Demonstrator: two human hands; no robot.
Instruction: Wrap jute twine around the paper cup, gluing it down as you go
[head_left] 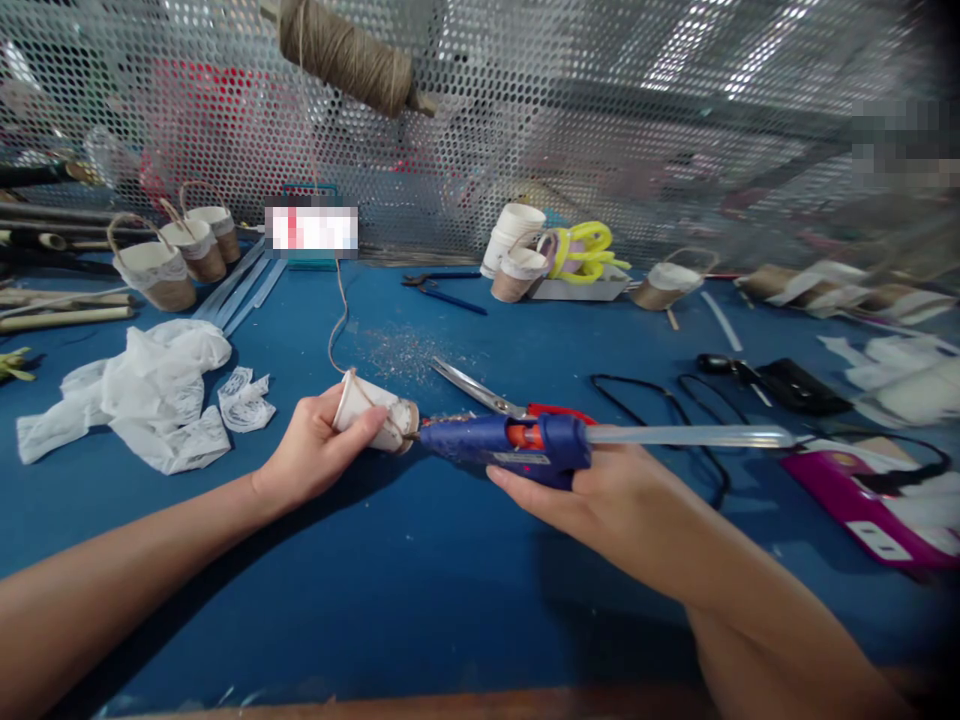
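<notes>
My left hand (315,450) is closed around a small white paper cup (371,410) held on its side, base pointing right, with jute twine (339,320) running from it up the table. My right hand (592,495) grips a blue hot glue gun (510,445) with an orange trigger and a clear glue stick (690,436) sticking out behind. The gun's nozzle touches the cup's base. Red-handled scissors (495,400) lie just behind the gun.
White lace fabric (142,395) lies at the left. Finished twine-wrapped cup baskets (161,270) stand back left; more cups (517,250) and a yellow item sit at the back. A twine spool (345,55) hangs on the perforated metal screen. Black cords and a magenta box (870,505) are at the right.
</notes>
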